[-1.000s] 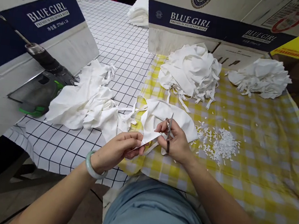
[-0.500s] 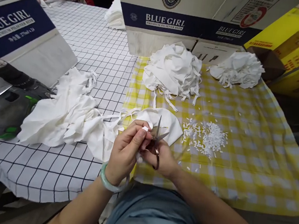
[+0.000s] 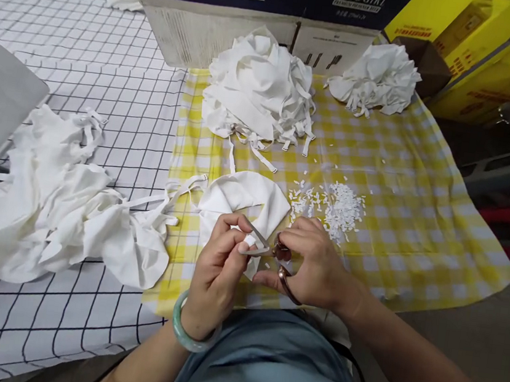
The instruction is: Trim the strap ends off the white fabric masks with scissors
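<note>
In my right hand (image 3: 315, 263) is a pair of scissors (image 3: 262, 241), its blades apart and pointing left. My left hand (image 3: 223, 261), with a green bangle at the wrist, pinches the end of a white fabric strap (image 3: 250, 240) between the blades. Below and behind the hands lies a white fabric piece (image 3: 254, 197) with an opening in its middle; whether the strap belongs to it is hidden by my fingers. Just right of it, small white clippings (image 3: 343, 211) are scattered on the yellow checked cloth (image 3: 397, 245).
A heap of white fabric pieces (image 3: 258, 92) with dangling straps stands behind. A smaller heap (image 3: 378, 76) lies at the back right, and loose white fabric (image 3: 61, 210) spreads on the left. A beer carton (image 3: 199, 35) closes off the back; another carton (image 3: 2, 92) stands left.
The view has shifted right and down. My right hand has turned, and the scissors now point left with their blades around the pinched strap end instead of pointing up.
</note>
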A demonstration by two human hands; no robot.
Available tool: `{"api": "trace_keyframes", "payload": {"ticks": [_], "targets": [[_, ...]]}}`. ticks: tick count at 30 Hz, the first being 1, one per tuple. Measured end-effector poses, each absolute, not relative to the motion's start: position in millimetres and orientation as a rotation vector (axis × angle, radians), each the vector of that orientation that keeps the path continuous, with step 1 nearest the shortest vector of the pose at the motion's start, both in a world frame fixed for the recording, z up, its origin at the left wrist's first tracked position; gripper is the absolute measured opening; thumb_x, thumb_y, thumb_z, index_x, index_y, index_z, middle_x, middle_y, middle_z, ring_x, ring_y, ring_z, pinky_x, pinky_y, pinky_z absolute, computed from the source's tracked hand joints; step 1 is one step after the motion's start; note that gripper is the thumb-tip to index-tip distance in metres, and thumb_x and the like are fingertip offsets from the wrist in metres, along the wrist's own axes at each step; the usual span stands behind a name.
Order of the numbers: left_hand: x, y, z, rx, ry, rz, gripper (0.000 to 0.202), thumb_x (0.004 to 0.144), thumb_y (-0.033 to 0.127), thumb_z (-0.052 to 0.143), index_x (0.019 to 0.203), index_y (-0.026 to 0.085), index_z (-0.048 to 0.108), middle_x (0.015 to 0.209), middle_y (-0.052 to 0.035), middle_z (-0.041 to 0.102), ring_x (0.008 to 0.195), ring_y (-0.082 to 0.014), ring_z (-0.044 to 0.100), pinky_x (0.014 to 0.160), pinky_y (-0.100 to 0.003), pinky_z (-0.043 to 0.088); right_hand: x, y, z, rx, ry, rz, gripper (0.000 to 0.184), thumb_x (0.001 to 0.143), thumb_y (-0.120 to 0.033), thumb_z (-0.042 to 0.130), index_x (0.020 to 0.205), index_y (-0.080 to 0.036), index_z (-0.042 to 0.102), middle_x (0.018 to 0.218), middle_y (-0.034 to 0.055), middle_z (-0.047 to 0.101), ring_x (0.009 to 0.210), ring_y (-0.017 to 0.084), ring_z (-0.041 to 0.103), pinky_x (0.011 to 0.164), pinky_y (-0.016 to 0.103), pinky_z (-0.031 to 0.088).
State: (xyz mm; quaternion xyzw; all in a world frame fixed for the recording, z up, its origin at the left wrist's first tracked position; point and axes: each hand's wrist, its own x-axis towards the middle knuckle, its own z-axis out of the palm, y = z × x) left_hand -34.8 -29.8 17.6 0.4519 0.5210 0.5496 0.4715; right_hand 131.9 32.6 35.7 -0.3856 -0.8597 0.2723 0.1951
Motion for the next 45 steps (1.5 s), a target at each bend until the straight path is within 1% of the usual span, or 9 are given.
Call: {"api": "trace_keyframes", "payload": {"ticks": [5,10,15,19,28,33,39,42,45], "targets": [[-33,-30,14,1.127,1.295,1.362,0.022,0.094,0.036,0.051,0.084,0.020,0.063,0.105,-0.0098,0.048,0.096,-0.0232,0.051,0.072,-0.032,0.046,134,32,36,-1.063,-2.388,0.754,0.047,0.066,-0.051,0.079,0.055,-0.019,0.046,0.054,-0.0026,0.051,0.060,0.013,0.045,0.067,0.032,0.031],[-33,-29,13,1.174,1.256,1.347,0.022,0.095,0.030,0.048,0.081,0.020,0.062,0.105,-0.0088,0.047,0.098,-0.0228,0.050,0.078,-0.033,0.045,134,33,34,-1.067,-2.394,0.758,0.051,0.066,-0.057,0.077,0.053,-0.019,0.046,0.053,-0.0024,0.050,0.058,0.013,0.044,0.067,0.032,0.031],[-32,-29,14,1.190,1.218,1.357,0.021,0.096,0.027,0.047,0.085,0.021,0.064,0.106,-0.0084,0.047,0.101,-0.0232,0.049,0.080,-0.033,0.045,134,33,32,-1.068,-2.409,0.732,0.055,0.066,-0.062,0.075,0.051,-0.019,0.044,0.052,-0.0020,0.049,0.057,0.013,0.044,0.065,0.031,0.031],[-31,-29,15,1.185,1.187,1.365,0.022,0.096,0.025,0.046,0.085,0.022,0.065,0.103,-0.0078,0.047,0.101,-0.0231,0.048,0.082,-0.034,0.045,133,33,31,-1.046,-2.391,0.719,0.054,0.068,-0.059,0.074,0.051,-0.019,0.043,0.050,-0.0022,0.048,0.055,0.013,0.044,0.064,0.031,0.031],[-29,-28,15,1.219,1.194,1.345,0.022,0.097,0.021,0.045,0.084,0.020,0.063,0.103,-0.0063,0.046,0.105,-0.0211,0.047,0.097,-0.037,0.040,136,31,28,-1.102,-2.392,0.727,0.049,0.070,-0.055,0.074,0.050,-0.018,0.048,0.049,-0.0014,0.050,0.056,0.013,0.046,0.066,0.030,0.032],[-22,-21,16,1.306,1.174,1.334,0.024,0.097,0.019,0.043,0.082,0.019,0.061,0.098,-0.0062,0.049,0.104,-0.0197,0.045,0.094,-0.034,0.041,145,28,24,-1.137,-2.372,0.632,0.047,0.076,-0.049,0.071,0.049,-0.017,0.049,0.049,-0.0012,0.052,0.056,0.012,0.046,0.065,0.029,0.032],[1,-5,22,1.418,1.124,1.167,0.026,0.098,0.016,0.041,0.081,0.019,0.060,0.097,-0.0051,0.049,0.098,-0.0164,0.047,0.088,-0.029,0.043,174,19,16,-1.288,-2.277,0.453,0.047,0.076,-0.047,0.073,0.049,-0.018,0.048,0.050,-0.0009,0.053,0.056,0.012,0.045,0.063,0.029,0.033],[16,5,23,1.434,1.095,1.090,0.028,0.098,0.018,0.041,0.077,0.018,0.060,0.097,-0.0057,0.050,0.096,-0.0163,0.049,0.083,-0.028,0.044,191,11,7,-1.390,-2.203,0.386,0.048,0.076,-0.046,0.074,0.048,-0.018,0.047,0.048,-0.0011,0.052,0.055,0.012,0.043,0.061,0.028,0.032],[31,13,20,1.412,1.073,1.029,0.029,0.097,0.020,0.043,0.073,0.017,0.059,0.096,-0.0063,0.050,0.095,-0.0172,0.050,0.083,-0.028,0.044,204,4,-4,-1.477,-2.119,0.386,0.048,0.076,-0.046,0.074,0.046,-0.018,0.048,0.047,-0.0017,0.049,0.053,0.011,0.042,0.058,0.027,0.031]]}}
